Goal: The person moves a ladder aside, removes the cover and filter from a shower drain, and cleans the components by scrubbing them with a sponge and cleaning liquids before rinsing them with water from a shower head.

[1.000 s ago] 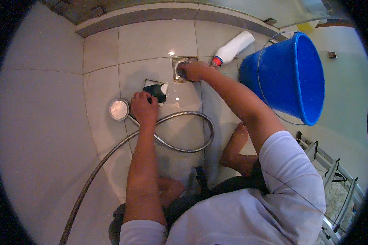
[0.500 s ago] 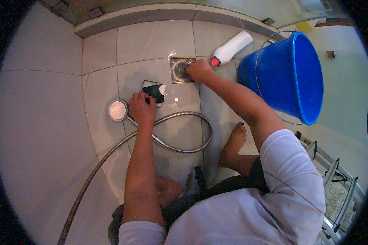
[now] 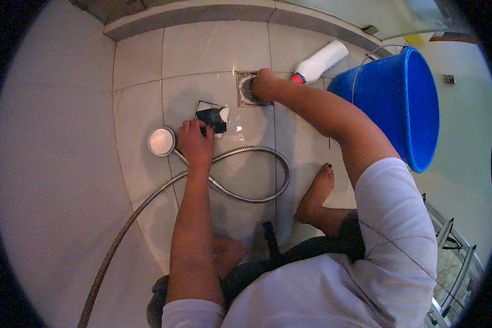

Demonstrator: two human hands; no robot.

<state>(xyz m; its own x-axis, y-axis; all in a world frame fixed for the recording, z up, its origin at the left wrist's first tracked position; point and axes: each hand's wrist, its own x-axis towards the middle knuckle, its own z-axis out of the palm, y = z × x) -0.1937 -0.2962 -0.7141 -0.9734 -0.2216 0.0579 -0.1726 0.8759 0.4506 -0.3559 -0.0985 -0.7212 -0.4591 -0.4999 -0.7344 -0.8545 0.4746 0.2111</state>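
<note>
My left hand is closed on the near edge of a dark green pad that has a white patch at its right. Under the pad lies a square metal drain cover, showing only at its edges. Farther right, a square floor drain with a grimy, whitish inside is set in the tiles. My right hand is curled over the drain's right side; its fingers are mostly hidden, and what they hold cannot be made out. Beside my left hand a round shower head rests face up on the floor.
A metal shower hose loops across the tiles. A white bottle with a red cap lies beyond my right hand, and a large blue bucket stands at the right. A raised ledge runs along the back. My bare foot is near.
The whole view has shifted slightly. My right hand has turned over the drain, its wrist now higher and its fingers less visible. My left hand stays at the pad.
</note>
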